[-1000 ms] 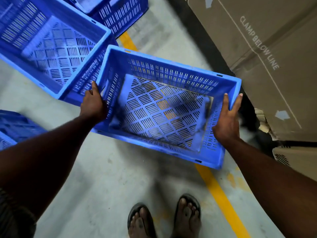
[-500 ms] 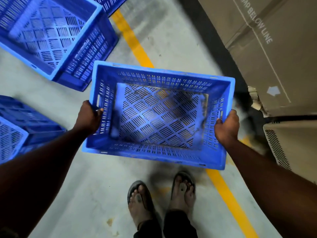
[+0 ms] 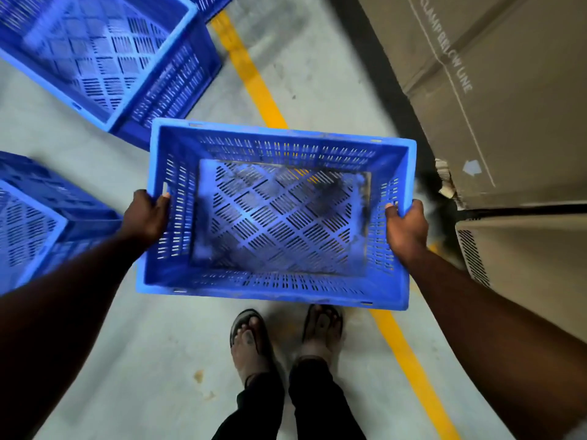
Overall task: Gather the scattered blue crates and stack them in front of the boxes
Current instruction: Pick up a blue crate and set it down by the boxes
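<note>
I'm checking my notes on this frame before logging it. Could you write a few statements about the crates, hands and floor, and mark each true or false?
1. Both hands grip the held crate, left hand and right hand on opposite short sides. True.
2. The held crate is full of goods. False: it is empty.
3. A yellow line runs across the floor. True.
4. The cardboard box stands to the person's left. False: it is on the right.
5. No other crates are visible. False: an open crate and a side crate are on the left.

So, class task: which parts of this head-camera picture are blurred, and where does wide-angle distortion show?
Head view: the held crate is fairly sharp; the crate at top left is smeared by motion blur; the yellow floor line and the cardboard box edges bow near the frame's borders.
</note>
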A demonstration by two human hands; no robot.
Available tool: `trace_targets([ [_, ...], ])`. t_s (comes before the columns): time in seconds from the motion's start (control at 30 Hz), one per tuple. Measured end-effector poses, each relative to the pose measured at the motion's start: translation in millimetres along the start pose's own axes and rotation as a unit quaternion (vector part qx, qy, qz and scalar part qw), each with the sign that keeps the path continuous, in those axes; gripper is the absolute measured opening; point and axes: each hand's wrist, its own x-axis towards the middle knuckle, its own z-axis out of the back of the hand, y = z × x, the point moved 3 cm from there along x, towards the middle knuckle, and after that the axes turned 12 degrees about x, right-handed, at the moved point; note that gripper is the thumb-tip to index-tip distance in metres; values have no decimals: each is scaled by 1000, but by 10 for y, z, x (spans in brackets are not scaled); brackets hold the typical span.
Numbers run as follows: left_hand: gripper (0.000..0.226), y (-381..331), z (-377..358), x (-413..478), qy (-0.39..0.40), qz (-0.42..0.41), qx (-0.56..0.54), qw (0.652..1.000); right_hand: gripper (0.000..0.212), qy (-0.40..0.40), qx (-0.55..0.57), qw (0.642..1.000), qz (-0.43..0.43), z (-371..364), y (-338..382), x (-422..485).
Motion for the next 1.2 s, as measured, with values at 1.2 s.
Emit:
trace_targets([
  [1.2,46,2149,2322,-3592,-113,239,-156,952,33,171,-217,924,266,709,2396,-3226],
])
